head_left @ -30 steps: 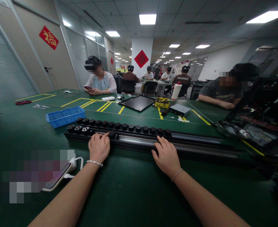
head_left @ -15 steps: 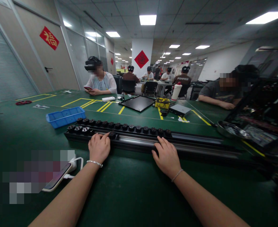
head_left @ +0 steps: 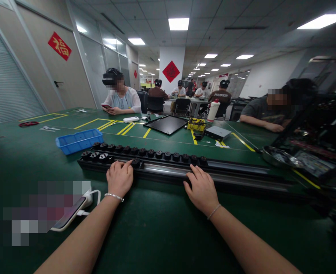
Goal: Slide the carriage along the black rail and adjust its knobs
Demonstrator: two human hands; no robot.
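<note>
Two long black rails, which look like power strips with socket modules, lie side by side across the table in front of me. My left hand [head_left: 120, 177] rests over the near rail [head_left: 162, 171], its fingers bent loosely beside a single black socket module [head_left: 136, 163]. Left of that hand, several more socket modules [head_left: 94, 156] sit in the same rail. Farther right, my right hand [head_left: 200, 186] lies with stretched fingers on the bare, shiny part of the near rail. The far rail [head_left: 236, 167] carries a row of socket modules [head_left: 159, 154]. Parts of the left fingertips are hard to see.
A blue plastic bin [head_left: 79, 141] stands behind the rails' left end. A phone [head_left: 69, 215] with a white cable lies at near left. Farther back are a black panel [head_left: 166, 125], a yellow box [head_left: 196, 124] and a grey box [head_left: 218, 133]. A metal bowl [head_left: 280, 156] is at right. Two people sit across the table.
</note>
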